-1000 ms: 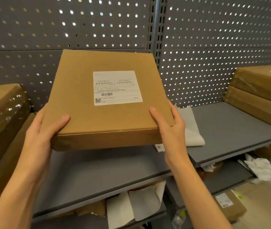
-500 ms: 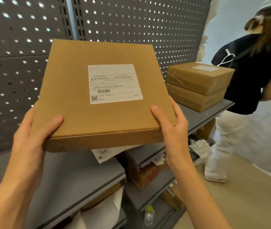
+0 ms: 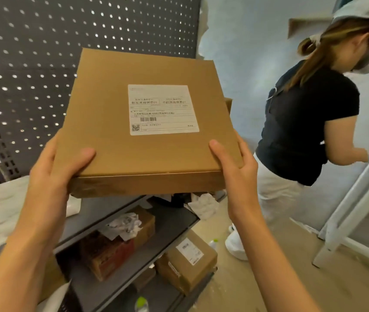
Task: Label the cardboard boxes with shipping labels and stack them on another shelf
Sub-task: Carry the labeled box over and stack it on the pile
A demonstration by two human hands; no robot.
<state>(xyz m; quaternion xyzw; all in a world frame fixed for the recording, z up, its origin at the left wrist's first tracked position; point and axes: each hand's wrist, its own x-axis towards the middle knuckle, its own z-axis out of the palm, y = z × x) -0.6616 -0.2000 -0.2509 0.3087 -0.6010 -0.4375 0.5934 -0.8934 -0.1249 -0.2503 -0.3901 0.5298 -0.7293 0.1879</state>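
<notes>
The left hand [image 3: 50, 174] grips the near left corner of a flat cardboard box [image 3: 116, 131], thumb on the lid and the other fingers hidden beneath. The right hand [image 3: 238, 167] grips the near right corner the same way, thumb on top, fingers curled round the side edge. The box is held in the air, tilted with its far edge raised, above the front edge of a grey shelf [image 3: 102, 208].

A white shipping label [image 3: 163, 109] lies flat on the lid, right of centre. It carries a barcode, a QR code at its near left corner and lines of Chinese print; two headings end in "01", and the rest is too small to read.

Below, lower shelves hold crumpled paper [image 3: 125, 224], a red-printed carton [image 3: 109, 255] and a labelled brown box [image 3: 188, 260] whose print is unreadable. A perforated grey panel [image 3: 44, 75] backs the shelving at far left.

To the right is open floor [image 3: 269, 278], where another person [image 3: 302, 122] in a dark top and white trousers stands near a white frame [image 3: 359, 199].
</notes>
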